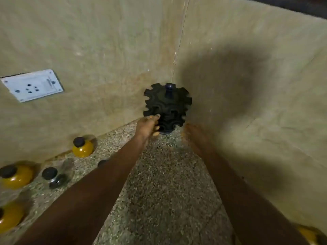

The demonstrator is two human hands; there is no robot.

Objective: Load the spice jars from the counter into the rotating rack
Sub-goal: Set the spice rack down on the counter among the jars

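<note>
A black rotating rack (168, 106) with notched tiers and a top knob stands in the corner of the counter, all its visible slots without jars. My left hand (149, 125) reaches to the rack's lower left side, fingertips touching a tier. My right hand (190, 133) is blurred beside the rack's right base; whether it touches the rack I cannot tell. Along the left wall stand spice jars with black lids: a yellow-filled one (82, 147), another yellow one (16, 175), a clear one with dark contents (55, 177), and a yellow one (9, 217) at the frame's edge.
A white wall socket (31, 84) sits on the left wall. Stone walls close the corner behind and right of the rack. Speckled granite counter (164, 191) stretches between my forearms. Part of a yellow jar (307, 235) shows at the bottom right.
</note>
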